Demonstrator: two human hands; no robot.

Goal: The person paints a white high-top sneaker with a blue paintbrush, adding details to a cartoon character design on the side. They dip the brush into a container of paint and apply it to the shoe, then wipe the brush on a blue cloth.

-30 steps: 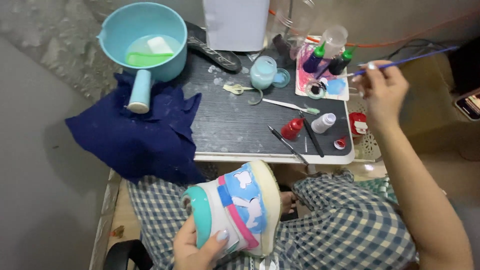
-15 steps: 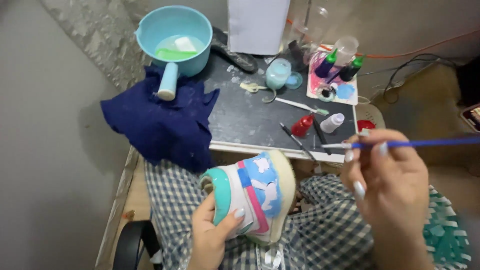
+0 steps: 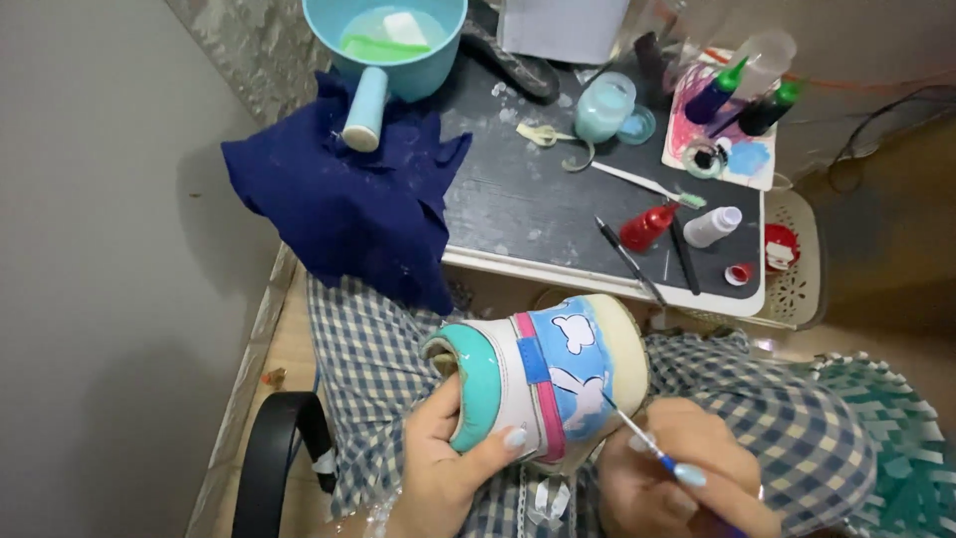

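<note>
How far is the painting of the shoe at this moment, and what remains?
Done: the shoe already shows teal, pink and blue areas with white shapes. In hand: the left hand grips the shoe, and the right hand puts the brush tip to the blue panel. Left: the pale sole edge looks unpainted; the far side is hidden. Paint bottles stand on the table.

a: is the black table (image 3: 538,214) open anywhere?
b: its middle is bare; blue cloth (image 3: 344,204) crowds the left, paint bottles (image 3: 682,224) and brushes (image 3: 629,261) the right.
</note>
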